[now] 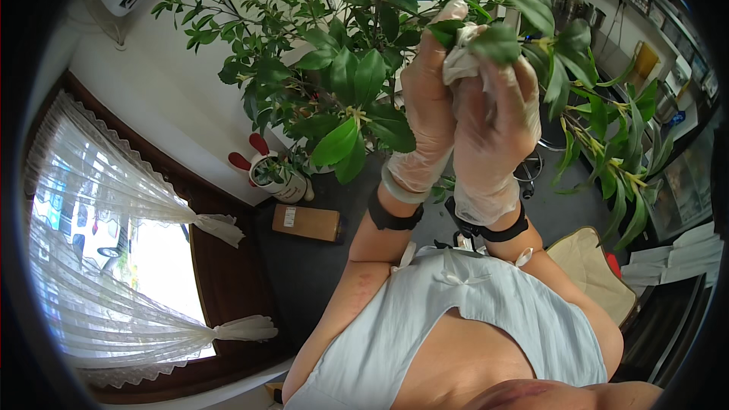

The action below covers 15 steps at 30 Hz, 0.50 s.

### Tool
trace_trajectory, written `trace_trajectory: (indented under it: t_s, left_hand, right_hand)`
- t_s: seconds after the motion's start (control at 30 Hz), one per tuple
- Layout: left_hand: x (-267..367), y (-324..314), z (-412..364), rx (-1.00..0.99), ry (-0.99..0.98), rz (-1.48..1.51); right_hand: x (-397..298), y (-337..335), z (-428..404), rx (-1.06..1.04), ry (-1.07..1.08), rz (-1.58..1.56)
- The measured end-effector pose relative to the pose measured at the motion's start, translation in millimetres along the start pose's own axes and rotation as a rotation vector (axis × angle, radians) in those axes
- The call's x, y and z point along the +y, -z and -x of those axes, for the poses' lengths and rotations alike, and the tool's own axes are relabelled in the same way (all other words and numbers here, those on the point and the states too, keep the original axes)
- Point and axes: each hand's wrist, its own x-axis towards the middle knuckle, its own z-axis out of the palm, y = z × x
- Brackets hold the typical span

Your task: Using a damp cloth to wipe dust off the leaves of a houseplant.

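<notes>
Both my hands are raised in thin translucent gloves among the branches of a leafy green plant [364, 80]. A crumpled white cloth or tissue [460, 65] is pinched between them, with green leaves right against it. My left hand [428, 91] grips the cloth from the left, one fingertip reaching up beside a dark leaf [446, 33]. On the other side, my right hand [496, 117] has its fingers curled around the cloth. A blurred leaf [496, 44] partly covers those fingertips. What the cloth wraps is hidden.
A leafy branch [615, 165] droops to the right. Below left, a white pot [285, 185] with red ear shapes stands near a cardboard box [306, 222] on the dark floor [307, 273]. A beige cushioned item [589, 273] is at right. A curtained window [125, 239] lies left.
</notes>
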Motion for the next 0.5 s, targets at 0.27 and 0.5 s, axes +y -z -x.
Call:
trace_trajectory:
  t_s: [0.27,0.5]
  left_hand:
    - [9,6,6,-0.145,-0.131,-0.311]
    - [36,-8,-6,-0.026,-0.151,-0.227]
  right_hand:
    - [-3,-15,-21,-0.116,0.143,-0.466]
    - [-15,14,-13,-0.253,0.245,-0.413]
